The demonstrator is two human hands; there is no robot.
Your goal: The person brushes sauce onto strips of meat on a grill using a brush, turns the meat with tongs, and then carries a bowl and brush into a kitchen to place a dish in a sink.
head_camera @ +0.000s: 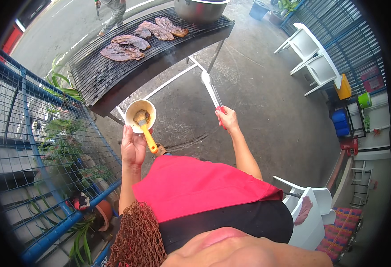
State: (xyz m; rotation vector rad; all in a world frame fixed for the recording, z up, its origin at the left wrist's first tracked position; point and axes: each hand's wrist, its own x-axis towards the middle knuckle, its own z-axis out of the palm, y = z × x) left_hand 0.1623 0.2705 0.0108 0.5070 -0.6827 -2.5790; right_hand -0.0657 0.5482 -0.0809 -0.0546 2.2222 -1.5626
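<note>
My left hand (133, 145) holds a white bowl (131, 111) from beneath, its opening turned up towards me. In the bowl, a basting brush (149, 137) with a yellow handle leans out over the rim, bristles down in a brownish sauce (141, 115). My right hand (228, 119) grips metal tongs (212, 88) by their red handle, the tips pointing away and holding no food. Beyond both hands stands a long charcoal grill (92, 76). Several browned slabs of meat (123, 52) lie on its grate, apart from my hands.
A large metal pot (200, 11) sits at the grill's right end. Blue wire fencing (32, 110) with plants runs along the left. White chairs (305, 43) stand at the right, and a white table (310, 217) is near my right side. A person (113, 13) is on the road beyond.
</note>
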